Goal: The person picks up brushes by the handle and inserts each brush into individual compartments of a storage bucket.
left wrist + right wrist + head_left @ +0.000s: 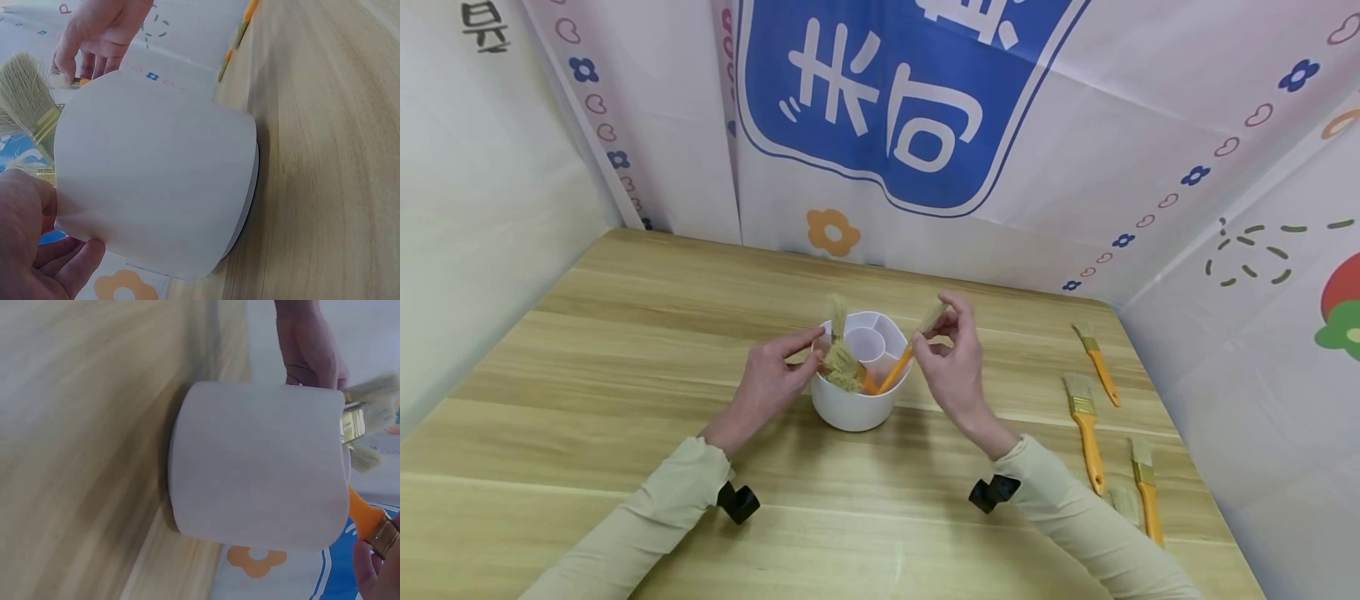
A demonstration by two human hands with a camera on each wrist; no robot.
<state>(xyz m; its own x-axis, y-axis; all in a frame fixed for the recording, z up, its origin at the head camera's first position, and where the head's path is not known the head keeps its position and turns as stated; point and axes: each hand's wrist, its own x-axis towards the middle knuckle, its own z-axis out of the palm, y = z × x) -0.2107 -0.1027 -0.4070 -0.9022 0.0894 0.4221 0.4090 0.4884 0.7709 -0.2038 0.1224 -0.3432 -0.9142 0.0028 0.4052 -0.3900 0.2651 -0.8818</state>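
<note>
A white round container [853, 410] with inner compartments stands upright on the table. Several paintbrushes stand in it with bristles up, among them a bushy paintbrush [842, 367] on the left and front side. My left hand [767, 379] grips the container's left rim, thumb and fingers bent about the edge beside these bristles. At the right rim, my right hand [953, 362] pinches another paintbrush [896, 369] near its metal band, its orange handle slanting down into the container. In the right wrist view that paintbrush's orange handle [364, 512] passes over the rim. The handle ends are hidden inside.
On the table's right side lie several more paintbrushes with orange handles, including a small paintbrush [1097, 367], a wider paintbrush [1086, 429] and a paintbrush [1145, 492] near the right sleeve. Printed white sheets [685, 150] enclose the wooden table [587, 400] at the back and sides.
</note>
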